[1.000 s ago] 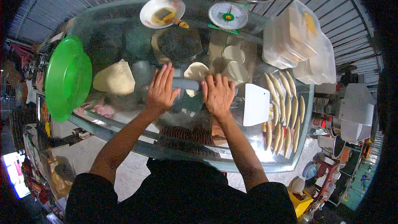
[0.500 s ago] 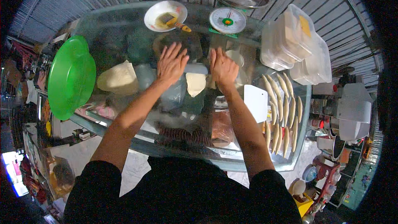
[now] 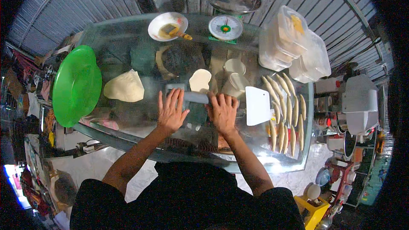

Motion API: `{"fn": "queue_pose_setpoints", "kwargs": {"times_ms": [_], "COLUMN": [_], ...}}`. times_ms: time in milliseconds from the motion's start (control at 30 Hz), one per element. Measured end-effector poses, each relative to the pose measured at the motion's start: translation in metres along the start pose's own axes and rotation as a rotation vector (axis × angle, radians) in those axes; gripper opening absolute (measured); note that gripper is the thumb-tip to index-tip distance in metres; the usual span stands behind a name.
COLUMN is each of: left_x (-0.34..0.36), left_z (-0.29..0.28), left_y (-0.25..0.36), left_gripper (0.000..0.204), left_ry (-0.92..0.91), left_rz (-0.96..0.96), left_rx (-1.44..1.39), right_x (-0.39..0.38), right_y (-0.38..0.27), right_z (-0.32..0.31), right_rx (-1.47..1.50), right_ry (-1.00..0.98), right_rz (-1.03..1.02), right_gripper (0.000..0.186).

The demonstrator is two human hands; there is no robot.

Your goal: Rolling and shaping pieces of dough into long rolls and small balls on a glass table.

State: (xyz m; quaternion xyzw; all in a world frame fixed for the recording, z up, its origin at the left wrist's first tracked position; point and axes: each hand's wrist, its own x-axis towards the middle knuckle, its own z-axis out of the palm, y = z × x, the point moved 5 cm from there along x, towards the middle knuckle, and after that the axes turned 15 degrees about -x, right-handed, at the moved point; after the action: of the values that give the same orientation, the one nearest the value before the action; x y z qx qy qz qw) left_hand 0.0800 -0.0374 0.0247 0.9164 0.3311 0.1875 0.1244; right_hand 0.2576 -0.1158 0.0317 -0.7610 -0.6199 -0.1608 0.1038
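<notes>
A grey rolling pin (image 3: 196,97) lies crosswise on the glass table, just on the near side of a small flattened piece of dough (image 3: 200,80). My left hand (image 3: 171,113) rests on its left end, fingers stretched out over it. Over the right end the fingers of my right hand (image 3: 223,110) are curled. Off to the left sits a larger lump of dough (image 3: 125,86). A white flat scraper (image 3: 257,106) lies to the right of my right hand, beside several slim shaped dough sticks (image 3: 282,110) set out in rows.
A green basin (image 3: 76,87) stands at the table's left end. Along the back are a white bowl (image 3: 157,27) with a brush in it and a dial scale (image 3: 226,27) with a metal pan (image 3: 232,0). Stacked clear plastic containers (image 3: 283,38) occupy the back right.
Both hands have come nearer to me with the rolling pin, from the dough's far end past its near end. The dough piece now looks smoother and rounder. The view has shifted slightly.
</notes>
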Motion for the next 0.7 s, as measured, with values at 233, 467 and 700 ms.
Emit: {"fn": "queue_pose_setpoints", "kwargs": {"times_ms": [233,467,700], "left_x": [-0.020,0.062,0.140], "left_z": [-0.003,0.005,0.046], "left_y": [0.005,-0.035,-0.031], "left_gripper": [0.075,0.052,0.016], "left_ry": [0.034,0.245,0.103], "left_rz": [0.070,-0.126,-0.160], "left_rx": [-0.117,-0.524,-0.490], "right_x": [-0.018,-0.014,0.030], "right_y": [0.013,0.094,0.151], "right_z": [-0.001,-0.032,-0.004], "right_rx": [-0.067,0.207,0.117], "right_ry": [-0.131,-0.196,-0.045], "right_rz": [-0.110,0.308,0.379], "right_gripper": [0.045,0.042,0.044]}}
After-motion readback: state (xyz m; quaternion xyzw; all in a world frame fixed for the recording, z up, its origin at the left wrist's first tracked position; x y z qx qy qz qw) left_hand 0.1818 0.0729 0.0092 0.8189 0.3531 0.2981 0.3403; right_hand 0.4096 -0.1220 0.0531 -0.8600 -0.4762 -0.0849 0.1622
